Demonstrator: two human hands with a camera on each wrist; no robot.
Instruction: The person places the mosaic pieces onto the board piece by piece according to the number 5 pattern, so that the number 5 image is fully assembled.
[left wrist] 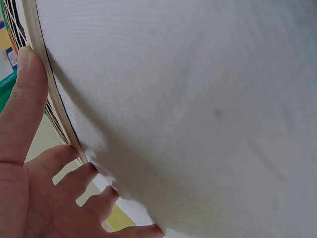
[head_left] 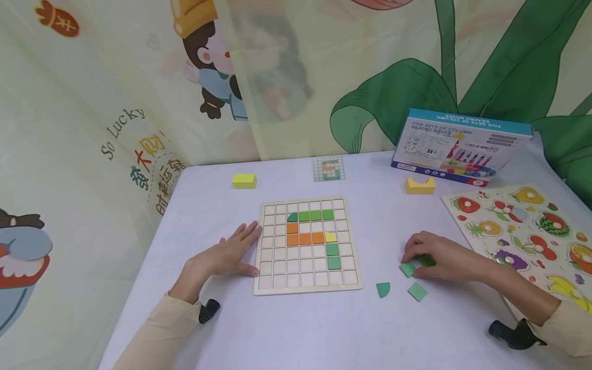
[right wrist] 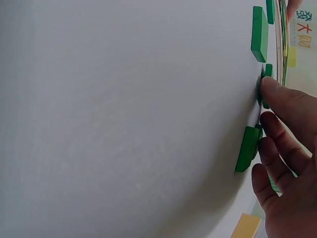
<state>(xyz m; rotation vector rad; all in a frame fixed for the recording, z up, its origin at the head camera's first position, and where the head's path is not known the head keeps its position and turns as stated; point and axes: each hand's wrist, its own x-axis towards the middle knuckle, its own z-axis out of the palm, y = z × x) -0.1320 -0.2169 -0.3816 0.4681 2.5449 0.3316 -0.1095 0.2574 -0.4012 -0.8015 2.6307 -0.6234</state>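
**A person's two bare hands at a white table: the left hand rests against a wooden grid board, the right hand pinches a small green square tile**

Head view: The board lies flat near the middle of the table. The left hand is at its left edge, fingers straight and spread apart. On the grid, a green quarter-round and three green squares form a row. Below are four orange squares, a yellow piece and two green squares, one under the other. Right of the board, thumb and fingertips close on the green square tile, which lies at table level. Around it are a loose green quarter-round, a loose green square and a darker green piece partly under the hand. Behind stand a yellow block, a pattern card, an arched block and a printed box; a fruit puzzle lies at the right.

Left wrist view: The thumb touches the board's edge; the other fingers fan out, with gaps between them.

Right wrist view: The thumb presses the tile, the index fingertip just beside it; the remaining fingers curl near another green piece.
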